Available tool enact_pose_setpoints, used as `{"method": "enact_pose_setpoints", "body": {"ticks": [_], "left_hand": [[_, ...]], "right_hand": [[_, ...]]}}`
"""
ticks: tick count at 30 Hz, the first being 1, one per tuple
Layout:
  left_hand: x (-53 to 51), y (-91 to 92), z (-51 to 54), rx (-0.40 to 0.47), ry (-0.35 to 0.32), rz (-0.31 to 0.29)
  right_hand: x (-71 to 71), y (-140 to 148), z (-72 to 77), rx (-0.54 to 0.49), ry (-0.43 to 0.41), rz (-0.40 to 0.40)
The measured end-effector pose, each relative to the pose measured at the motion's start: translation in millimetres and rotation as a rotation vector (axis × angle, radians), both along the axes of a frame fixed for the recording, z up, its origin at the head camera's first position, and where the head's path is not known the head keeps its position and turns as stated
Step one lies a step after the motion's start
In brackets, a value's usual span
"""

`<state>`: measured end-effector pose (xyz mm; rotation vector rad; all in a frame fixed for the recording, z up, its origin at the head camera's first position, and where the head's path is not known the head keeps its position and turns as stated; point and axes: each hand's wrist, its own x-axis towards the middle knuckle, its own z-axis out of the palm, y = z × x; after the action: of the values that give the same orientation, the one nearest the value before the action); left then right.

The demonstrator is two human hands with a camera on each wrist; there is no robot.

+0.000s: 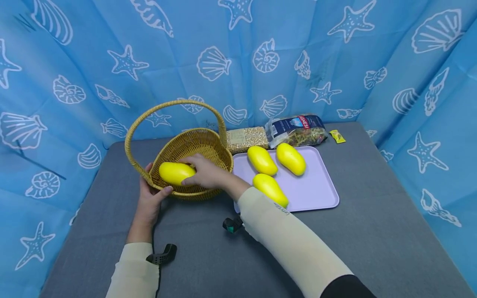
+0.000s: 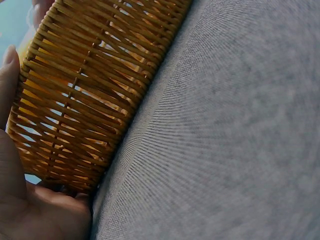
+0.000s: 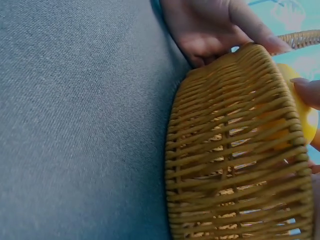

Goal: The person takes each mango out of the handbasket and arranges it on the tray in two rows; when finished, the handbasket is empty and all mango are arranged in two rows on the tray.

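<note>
A brown wicker basket point(image 1: 199, 195) with a tall arched handle stands at the back left of the table. My left hand point(image 1: 148, 203) grips its left side, thumb over the rim; the left wrist view shows this hand point(image 2: 37, 207) against the woven wall point(image 2: 95, 85). Inside the basket, my right hand point(image 1: 205, 171) holds a yellow mango point(image 1: 172, 173) near the left rim. Part of that mango point(image 3: 300, 112) shows past the rim in the right wrist view, with right-hand fingertips on it. Three more mangoes point(image 1: 262, 160) lie on a lilac tray point(image 1: 313, 192).
Behind the tray are a clear pack of pale grains point(image 1: 247, 139), a pasta bag point(image 1: 298, 131) with a dark label and a small yellow packet point(image 1: 337, 136). A blue seashell curtain point(image 1: 246, 82) borders the grey tablecloth point(image 1: 376, 215). The right forearm crosses the tray's near left corner.
</note>
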<state>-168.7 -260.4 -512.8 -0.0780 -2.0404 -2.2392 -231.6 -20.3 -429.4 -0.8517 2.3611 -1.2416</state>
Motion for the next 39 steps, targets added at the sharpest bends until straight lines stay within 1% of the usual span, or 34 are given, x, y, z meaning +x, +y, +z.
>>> {"method": "enact_pose_setpoints", "body": {"ticks": [6, 9, 13, 18, 21, 26, 31, 35, 39], "left_hand": [[0.1, 1.4, 0.4, -0.008, -0.010, 0.011], [-0.4, 1.5, -0.2, 0.003, -0.006, 0.014], [-0.6, 0.9, -0.5, 0.021, 0.005, 0.005], [-0.3, 1.0, -0.7, 0.021, 0.010, -0.003], [-0.1, 1.1, -0.6, 0.027, 0.014, -0.004], [0.3, 0.8, -0.9, 0.034, 0.021, -0.008], [-0.1, 1.2, -1.1, 0.039, 0.027, -0.015], [-0.6, 1.4, -1.4, 0.050, 0.029, -0.017], [-0.6, 0.9, -2.4, 0.053, 0.030, -0.017]], "right_hand": [[8.5, 16.4, 8.1, -0.039, 0.052, -0.038], [12.9, 24.3, 12.2, -0.077, 0.068, -0.037], [20.1, 33.5, 17.8, -0.127, 0.065, -0.026], [32.3, 48.1, 22.9, -0.173, 0.048, -0.036], [40.2, 58.2, 24.1, -0.222, 0.016, -0.051], [53.6, 76.7, 24.7, -0.272, -0.016, -0.069], [66.5, 97.1, 25.2, -0.304, -0.027, -0.115], [75.1, 113.0, 24.2, -0.321, -0.021, -0.153], [82.1, 129.2, 20.2, -0.325, 0.009, -0.173]]}}
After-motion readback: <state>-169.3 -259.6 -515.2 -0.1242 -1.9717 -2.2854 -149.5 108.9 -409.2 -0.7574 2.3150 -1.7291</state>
